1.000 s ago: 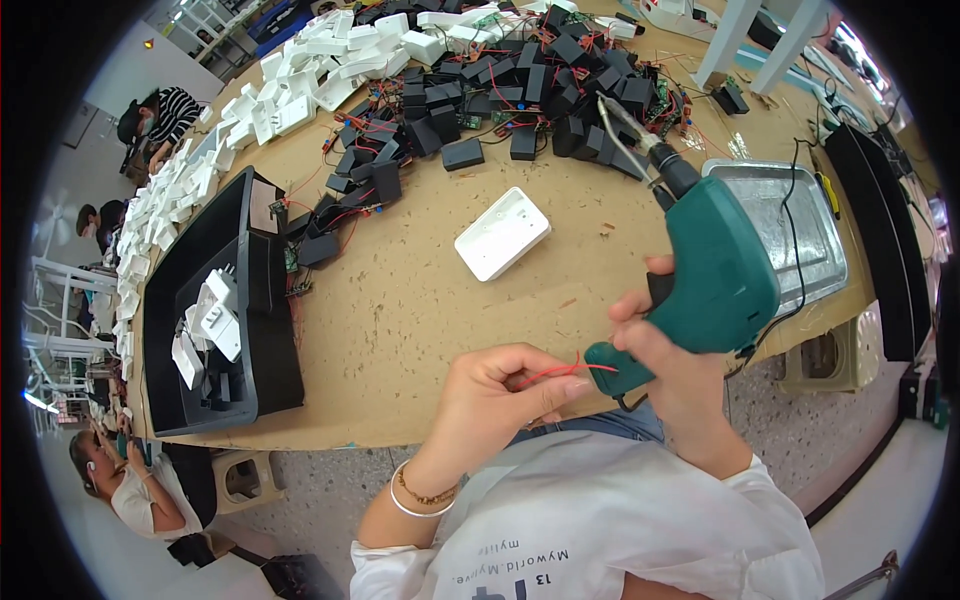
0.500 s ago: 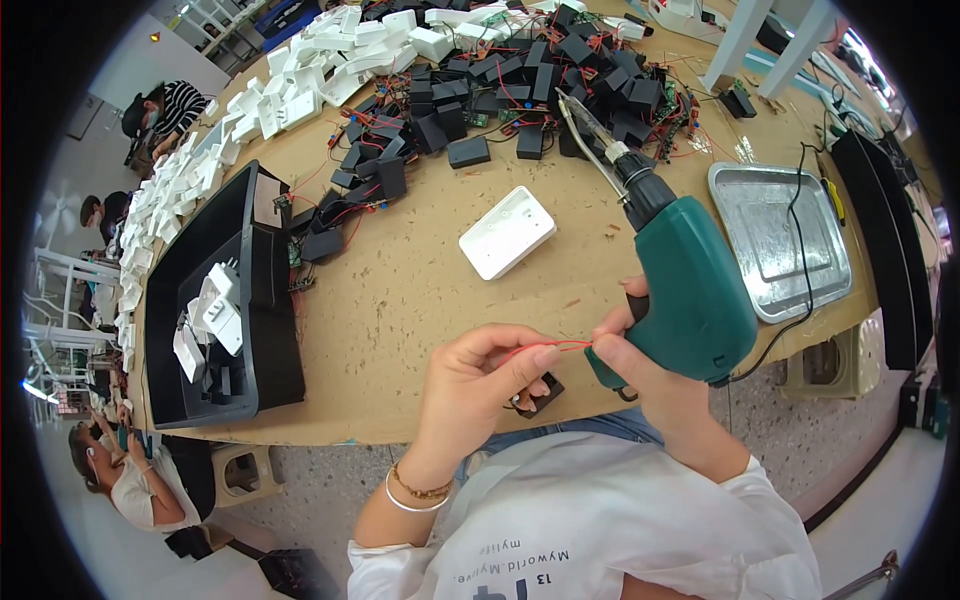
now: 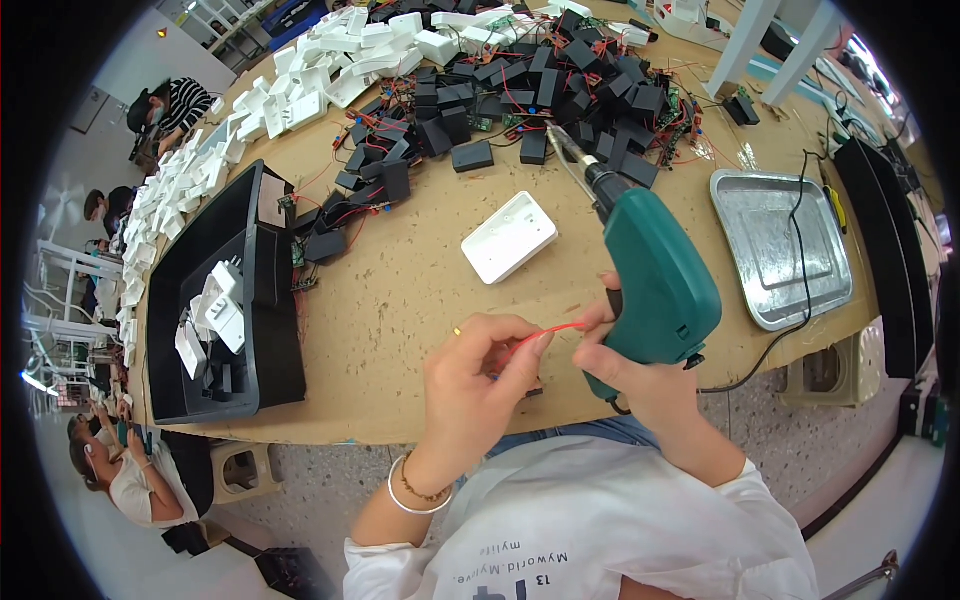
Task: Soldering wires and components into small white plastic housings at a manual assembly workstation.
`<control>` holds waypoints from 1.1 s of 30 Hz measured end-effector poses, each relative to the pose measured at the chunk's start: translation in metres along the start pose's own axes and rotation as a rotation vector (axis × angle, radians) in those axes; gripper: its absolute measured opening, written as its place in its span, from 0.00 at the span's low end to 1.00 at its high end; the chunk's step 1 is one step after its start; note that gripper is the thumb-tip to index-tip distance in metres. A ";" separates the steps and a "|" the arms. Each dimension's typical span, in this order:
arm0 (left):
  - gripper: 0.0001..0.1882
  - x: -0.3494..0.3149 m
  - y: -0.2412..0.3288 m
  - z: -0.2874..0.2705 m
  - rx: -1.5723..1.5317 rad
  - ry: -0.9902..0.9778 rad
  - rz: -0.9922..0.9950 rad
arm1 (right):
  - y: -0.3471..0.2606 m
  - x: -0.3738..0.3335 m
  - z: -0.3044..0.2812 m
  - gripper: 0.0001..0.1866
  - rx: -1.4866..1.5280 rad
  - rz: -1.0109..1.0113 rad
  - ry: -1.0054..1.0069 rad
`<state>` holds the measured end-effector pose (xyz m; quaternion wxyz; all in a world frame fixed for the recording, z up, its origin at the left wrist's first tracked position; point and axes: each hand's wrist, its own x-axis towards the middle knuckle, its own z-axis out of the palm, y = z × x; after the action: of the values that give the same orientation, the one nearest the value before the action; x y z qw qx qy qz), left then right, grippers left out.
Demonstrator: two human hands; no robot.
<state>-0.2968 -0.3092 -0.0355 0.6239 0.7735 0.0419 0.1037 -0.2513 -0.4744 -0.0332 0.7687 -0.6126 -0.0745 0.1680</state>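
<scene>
With the left hand [image 3: 470, 368], I pinch a red wire [image 3: 560, 328] between thumb and forefinger near the front edge of the bench [image 3: 390, 300]. The right hand [image 3: 645, 385] wraps its fingers around the handle of a green tool [image 3: 662, 278], thumb and forefinger at the wire's right end; from my distance I cannot tell whether they grip it too. The wire spans the gap between the two hands, its long axis rising slightly toward the right. The tool's long axis leans up and left, putting its metal tip [image 3: 553, 130] well apart from the wire, beside a heap of black blocks [image 3: 472, 156]. Beyond the hands and left of the tool, I see a hollow white shell [image 3: 510, 237] on the bench, its long side slanting from lower left to upper right, the left hand nearer to it. A metal tray [image 3: 775, 240] lies to the right, a black bin [image 3: 278, 350] to the left.
</scene>
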 end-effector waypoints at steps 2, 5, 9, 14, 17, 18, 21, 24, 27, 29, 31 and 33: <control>0.05 -0.001 0.000 0.003 0.009 -0.022 0.027 | -0.001 0.000 0.003 0.31 -0.014 0.063 0.003; 0.05 -0.003 0.001 0.006 0.035 -0.054 0.058 | 0.003 0.000 0.004 0.30 0.014 0.009 0.047; 0.04 -0.002 0.009 0.005 0.089 -0.109 0.011 | 0.006 0.001 0.002 0.26 -0.075 -0.076 -0.005; 0.05 0.000 0.009 -0.001 0.017 -0.168 -0.069 | 0.006 0.002 0.003 0.25 -0.094 -0.120 -0.021; 0.06 0.002 0.010 -0.001 -0.277 -0.106 -0.251 | 0.002 0.002 0.005 0.27 -0.069 -0.002 0.051; 0.06 0.003 0.011 -0.002 -0.379 -0.104 -0.339 | 0.002 0.003 0.006 0.27 -0.036 0.029 0.055; 0.07 0.006 0.013 -0.005 -0.301 -0.125 -0.355 | 0.003 0.005 0.010 0.26 0.026 0.004 0.096; 0.09 0.026 0.007 -0.016 -0.148 0.093 -0.261 | 0.001 0.006 0.007 0.26 0.071 -0.066 0.187; 0.09 0.067 -0.029 -0.029 -0.035 0.115 -0.245 | -0.004 0.003 0.002 0.26 0.070 -0.100 0.244; 0.08 0.080 -0.055 -0.017 0.283 0.194 0.019 | -0.001 0.002 -0.001 0.26 0.068 -0.125 0.252; 0.07 0.082 -0.064 -0.004 0.599 0.255 0.280 | 0.004 -0.001 -0.006 0.26 0.064 -0.124 0.250; 0.05 0.074 -0.060 0.008 0.421 0.034 0.249 | 0.007 -0.007 -0.014 0.26 0.061 -0.121 0.260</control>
<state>-0.2190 -0.2891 -0.0879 0.4306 0.8838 -0.0226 0.1814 -0.2543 -0.4886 -0.0424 0.7988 -0.6000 -0.0060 0.0429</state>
